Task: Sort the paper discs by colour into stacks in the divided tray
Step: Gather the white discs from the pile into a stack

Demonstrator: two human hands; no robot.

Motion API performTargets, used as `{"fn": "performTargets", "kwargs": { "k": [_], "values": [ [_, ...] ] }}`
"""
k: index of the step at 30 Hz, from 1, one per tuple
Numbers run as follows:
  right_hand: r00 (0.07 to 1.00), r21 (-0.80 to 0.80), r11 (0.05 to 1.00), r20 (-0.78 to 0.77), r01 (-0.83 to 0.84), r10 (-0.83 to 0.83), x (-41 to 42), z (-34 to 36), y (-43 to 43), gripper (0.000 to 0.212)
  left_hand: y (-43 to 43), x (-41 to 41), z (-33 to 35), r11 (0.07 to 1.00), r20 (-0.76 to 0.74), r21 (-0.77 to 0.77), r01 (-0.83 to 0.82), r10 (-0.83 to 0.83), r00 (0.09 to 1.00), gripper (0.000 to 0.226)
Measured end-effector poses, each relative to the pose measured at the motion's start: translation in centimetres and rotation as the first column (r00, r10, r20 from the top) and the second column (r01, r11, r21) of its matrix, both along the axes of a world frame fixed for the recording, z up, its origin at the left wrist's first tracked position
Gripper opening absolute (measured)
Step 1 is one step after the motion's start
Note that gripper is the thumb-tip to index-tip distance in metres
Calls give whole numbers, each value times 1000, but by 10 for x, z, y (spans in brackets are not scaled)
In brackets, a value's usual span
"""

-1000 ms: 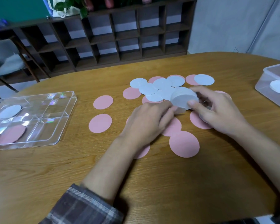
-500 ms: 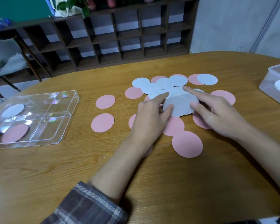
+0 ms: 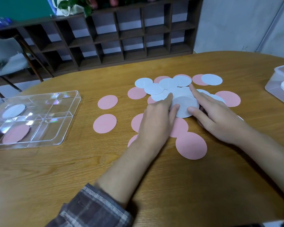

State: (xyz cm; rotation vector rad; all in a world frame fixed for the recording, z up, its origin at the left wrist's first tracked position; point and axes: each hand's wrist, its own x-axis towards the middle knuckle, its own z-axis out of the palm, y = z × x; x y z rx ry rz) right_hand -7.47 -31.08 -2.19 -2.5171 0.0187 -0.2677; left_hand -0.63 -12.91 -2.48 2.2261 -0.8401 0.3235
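Pink discs (image 3: pixel 105 123) and white discs (image 3: pixel 153 88) lie scattered on the wooden table (image 3: pixel 72 169). In the middle of them sits a small stack of white discs (image 3: pixel 184 106). My left hand (image 3: pixel 156 123) grips its left edge between thumb and index finger. My right hand (image 3: pixel 217 119) grips the right edge, index finger stretched along the far side and thumb on the near rim. The clear divided tray (image 3: pixel 56 115) at the left holds a white disc (image 3: pixel 13 110) in a far compartment and a pink disc (image 3: pixel 16 134) in a near one.
A clear plastic box (image 3: pixel 276 89) with a white disc inside stands at the right table edge. A large pink disc (image 3: pixel 191 145) lies just in front of my hands. Behind the table are a dark cubby shelf (image 3: pixel 121 35) and a chair (image 3: pixel 7 54).
The white stack, held tilted in my right hand a second ago, now lies flat on the pile. My left hand has moved up to its left edge.
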Motion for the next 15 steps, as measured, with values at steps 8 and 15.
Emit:
{"fn": "performTargets", "kwargs": {
  "k": [8,15],
  "values": [
    [1000,-127,992,-14,10,-12,0,-1,3,71,-7,-9,1,966,64,243,-91,77,995,52],
    [993,-19,999,105,51,-48,-5,4,-1,33,11,2,1,977,-195,-215,-2,-41,980,30]
  ]
}}
